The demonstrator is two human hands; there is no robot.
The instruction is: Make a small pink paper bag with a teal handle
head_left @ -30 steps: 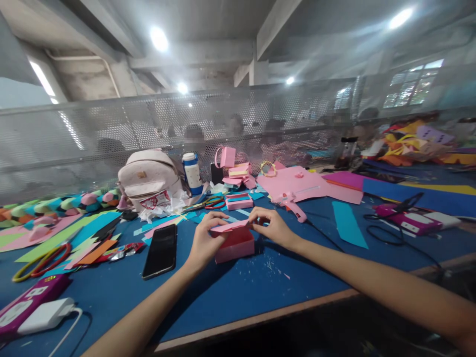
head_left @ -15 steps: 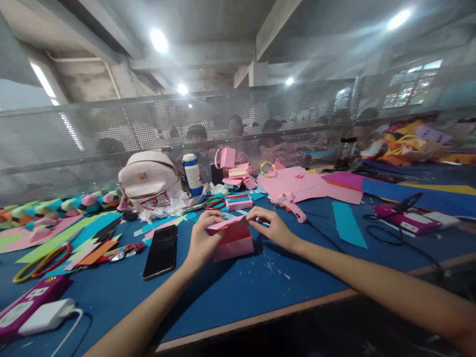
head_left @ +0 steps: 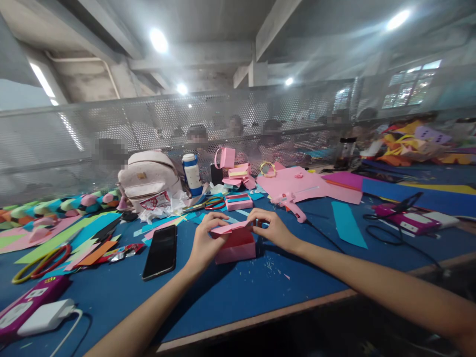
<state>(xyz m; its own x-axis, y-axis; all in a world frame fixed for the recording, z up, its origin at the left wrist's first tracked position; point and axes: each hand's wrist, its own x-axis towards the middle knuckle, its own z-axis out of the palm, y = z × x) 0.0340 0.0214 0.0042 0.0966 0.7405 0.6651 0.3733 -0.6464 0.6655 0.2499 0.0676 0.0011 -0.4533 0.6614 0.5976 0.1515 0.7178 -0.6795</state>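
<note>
A small pink paper box (head_left: 237, 253) rests on the blue table in front of me, its top flap raised and its reddish inside showing. My left hand (head_left: 208, 239) grips the left side of the box and flap between thumb and fingers. At the flap's right end, my right hand (head_left: 270, 228) pinches the edge, fingers curled. Behind the box lie light blue paper strips and a shallow pink tray-like box (head_left: 238, 205). A pink glue gun (head_left: 293, 207) lies beyond my right hand.
A black phone (head_left: 160, 252) lies left of my left hand. Further left are scissors (head_left: 40, 263), paper scraps and a purple power strip (head_left: 29, 302). A pale backpack (head_left: 150, 173) and a bottle (head_left: 192, 173) stand behind. Pink paper sheets (head_left: 308, 186) spread at the back right.
The box and both hands have shifted very slightly to the right and down. The raised flap now tilts a little more towards me. Both hands keep their hold.
</note>
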